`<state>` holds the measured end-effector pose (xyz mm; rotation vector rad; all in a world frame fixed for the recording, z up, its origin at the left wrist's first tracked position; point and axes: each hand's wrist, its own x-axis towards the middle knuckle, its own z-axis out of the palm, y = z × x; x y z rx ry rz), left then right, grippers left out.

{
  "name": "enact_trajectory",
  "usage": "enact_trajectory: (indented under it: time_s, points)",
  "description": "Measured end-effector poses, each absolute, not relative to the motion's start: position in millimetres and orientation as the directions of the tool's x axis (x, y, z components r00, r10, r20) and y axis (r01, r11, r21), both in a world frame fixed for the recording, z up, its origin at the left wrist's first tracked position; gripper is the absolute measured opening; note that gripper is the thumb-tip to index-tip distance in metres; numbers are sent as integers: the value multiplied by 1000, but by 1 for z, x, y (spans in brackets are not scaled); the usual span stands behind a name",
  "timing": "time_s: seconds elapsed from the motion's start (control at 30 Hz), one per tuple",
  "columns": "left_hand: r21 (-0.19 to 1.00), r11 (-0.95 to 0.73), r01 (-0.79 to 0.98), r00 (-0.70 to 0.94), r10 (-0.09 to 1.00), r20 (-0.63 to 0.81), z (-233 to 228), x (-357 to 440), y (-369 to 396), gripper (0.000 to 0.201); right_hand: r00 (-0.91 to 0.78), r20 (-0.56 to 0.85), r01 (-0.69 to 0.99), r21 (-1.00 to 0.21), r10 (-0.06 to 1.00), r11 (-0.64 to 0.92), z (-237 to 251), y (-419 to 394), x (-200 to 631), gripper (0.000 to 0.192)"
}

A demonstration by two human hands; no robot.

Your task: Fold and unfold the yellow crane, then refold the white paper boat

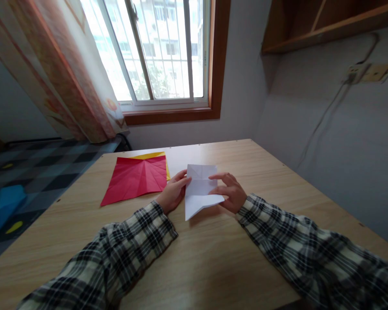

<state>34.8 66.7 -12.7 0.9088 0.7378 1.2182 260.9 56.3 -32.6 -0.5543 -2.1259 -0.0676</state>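
A folded sheet of white paper (200,187) is held up between my two hands over the table. Creases cross its upper part, and its lower edge flares out into a slanting flap. My left hand (173,192) pinches the paper's left edge, thumb in front and fingers partly behind. On the other side, my right hand (229,191) grips the right edge, with two fingers lying across the front and the thumb low by the flap, partly hidden. Left of my left hand lies a creased red sheet of paper (137,178), on top of a yellow sheet (168,168).
The wooden table (271,181) reaches to the wall below a barred window (158,51). A curtain (71,64) hangs at left, beside a checked bedspread (51,157) with a blue object (6,209) on it. A cable (323,114) runs down from a wall socket at right.
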Motion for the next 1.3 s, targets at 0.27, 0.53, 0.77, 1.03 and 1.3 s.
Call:
enact_trajectory:
  time_s: [0.27,0.53,0.77,1.03,1.3]
  points:
    - [886,92,-455,189,982,-5,-18,34,70,37,-455,797,405,-212,398,889,-32,57,261,26]
    - [893,51,-446,213,976,51,-20,33,70,35,-260,769,401,-464,583,790,-41,63,260,25]
    - [893,83,-442,307,949,64,-22,33,69,45,-256,604,242,-716,754,655,-42,72,258,43]
    - [931,56,-361,292,955,56,-15,35,61,63,-219,402,289,-844,889,452,-36,66,259,48]
    - [942,-36,-334,316,937,148,-13,34,57,53,-183,382,311,-852,906,422,-35,66,257,50]
